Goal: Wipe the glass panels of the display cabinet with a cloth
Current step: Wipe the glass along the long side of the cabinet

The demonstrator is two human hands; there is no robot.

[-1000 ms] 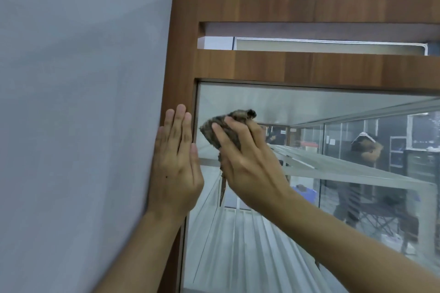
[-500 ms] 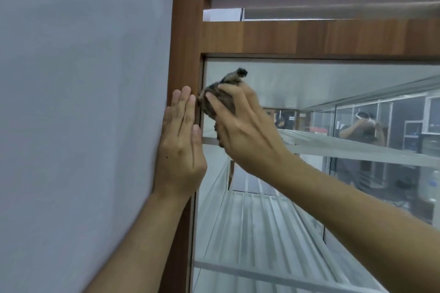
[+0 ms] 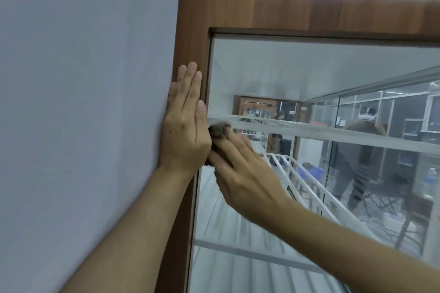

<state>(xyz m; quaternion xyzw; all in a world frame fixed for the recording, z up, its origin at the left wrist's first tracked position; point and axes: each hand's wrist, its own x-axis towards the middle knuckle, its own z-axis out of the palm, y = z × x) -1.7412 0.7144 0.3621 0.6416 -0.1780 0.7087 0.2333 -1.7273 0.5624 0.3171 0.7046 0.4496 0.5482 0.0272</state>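
Observation:
The display cabinet has a brown wooden frame [image 3: 190, 31] around a large glass panel [image 3: 297, 71]. My left hand [image 3: 185, 126] rests flat, fingers straight, on the frame's left upright beside the wall. My right hand [image 3: 242, 173] grips a bunched dark grey-brown cloth [image 3: 217, 131] and presses it against the glass at the panel's left edge, right next to my left hand. Most of the cloth is hidden under my fingers.
A pale grey wall [image 3: 83, 102] fills the left side. Behind the glass are horizontal glass shelves [image 3: 333, 134] and white rails. The glass reflects a room with a person [image 3: 364, 150]. A wooden top rail [image 3: 333, 12] crosses above the panel.
My right hand has dragged the cloth down the glass along the left edge, from near the top corner to level with my left palm. My left hand stayed on the frame.

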